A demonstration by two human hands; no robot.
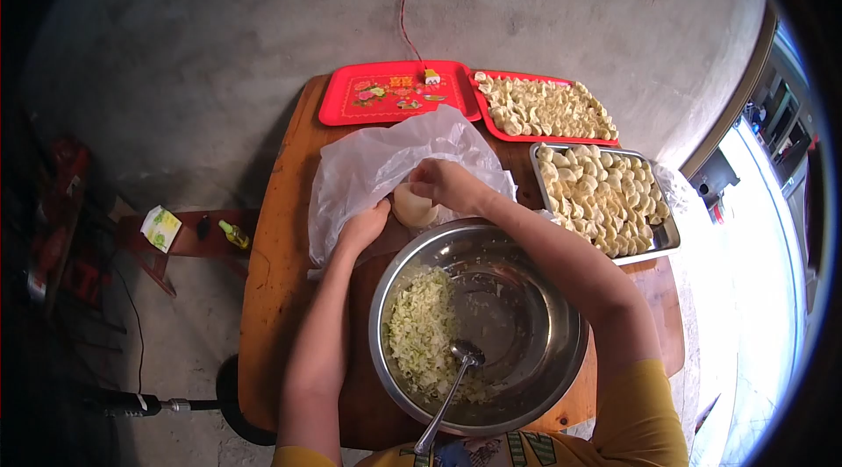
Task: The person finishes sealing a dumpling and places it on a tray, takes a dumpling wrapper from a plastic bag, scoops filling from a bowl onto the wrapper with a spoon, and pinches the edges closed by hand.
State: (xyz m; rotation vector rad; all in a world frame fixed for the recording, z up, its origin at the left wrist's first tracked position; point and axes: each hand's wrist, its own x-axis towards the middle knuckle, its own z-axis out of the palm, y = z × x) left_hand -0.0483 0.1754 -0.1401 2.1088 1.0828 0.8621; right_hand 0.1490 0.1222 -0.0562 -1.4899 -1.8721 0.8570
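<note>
A stack of pale round dumpling wrappers (414,206) sits at the mouth of a crumpled clear plastic bag (351,171). My right hand (449,186) reaches over the stack, its fingers pinching at the edge of a wrapper. From the other side, my left hand (365,227) has its fingers drawn together against the stack's left edge; its exact grip is partly hidden. Just in front stands a large steel bowl (517,335) with chopped pale-green filling (421,322) along its left side. A metal spoon (452,392) leans in it, handle toward me.
Filled dumplings cover a red tray (500,128) and a metal tray (662,248) at the right. A red flowered tray (342,107) lies at the back, with a small yellow-and-white block (431,77) below a hanging cord. A low bench (197,243) stands left of the wooden table (267,292).
</note>
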